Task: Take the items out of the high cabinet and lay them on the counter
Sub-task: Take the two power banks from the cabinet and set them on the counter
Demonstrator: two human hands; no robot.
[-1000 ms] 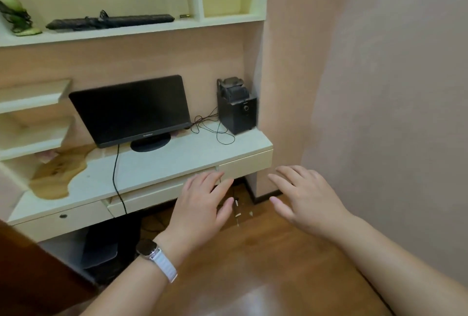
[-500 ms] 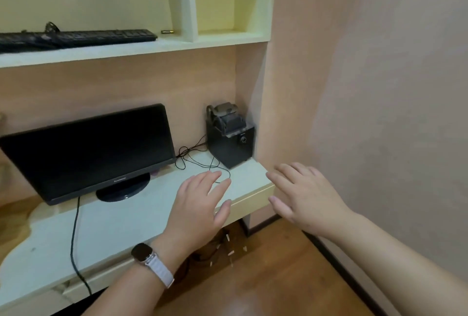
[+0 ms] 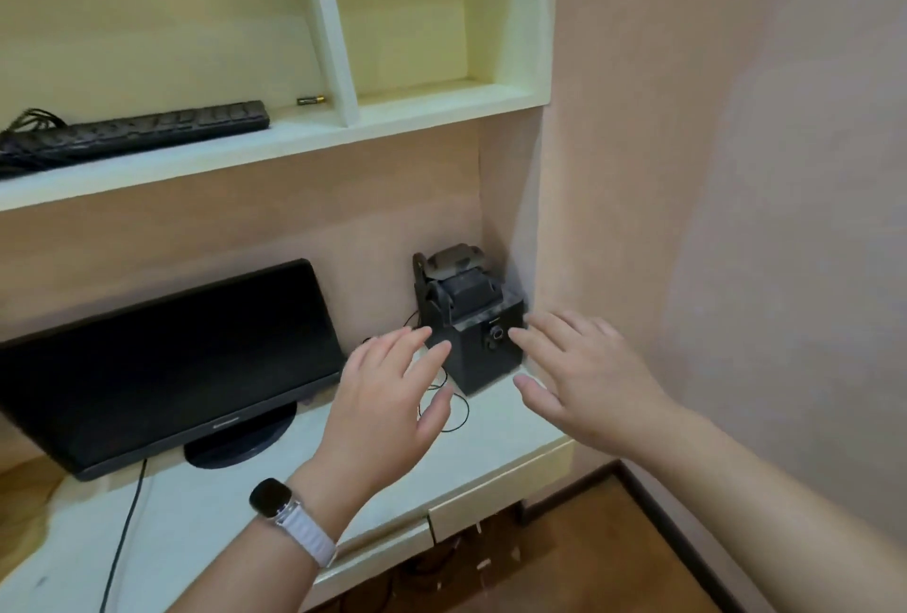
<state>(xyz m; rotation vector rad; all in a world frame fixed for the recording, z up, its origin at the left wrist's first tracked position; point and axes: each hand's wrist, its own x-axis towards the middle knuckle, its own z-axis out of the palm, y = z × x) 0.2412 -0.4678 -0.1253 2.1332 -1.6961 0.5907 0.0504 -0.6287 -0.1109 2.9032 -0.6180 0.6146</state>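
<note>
Left hand (image 3: 383, 401) and right hand (image 3: 589, 381) now hover higher, empty and spread, right of the monitor (image 3: 162, 367), while power strip (image 3: 147, 128) and battery (image 3: 310, 99) lie untouched on the shelf (image 3: 392, 121) above it, so the reach seems barely begun.

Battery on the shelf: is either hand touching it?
No: the battery lies on the shelf; left hand and right hand hover open well below it.

1. The high cabinet (image 3: 294, 141) stands open-fronted; an upright divider (image 3: 329, 23) splits it into two bays.
2. A long power strip (image 3: 137, 131) and a battery (image 3: 310, 100) (just beside the divider) lie on the left bay's floor.
3. Below, monitor (image 3: 167, 357) and black box (image 3: 483, 357) flank a strip of counter (image 3: 495, 440) crossed by cable loops (image 3: 461, 408).
4. The wall (image 3: 711, 170) closes the right side.
</note>
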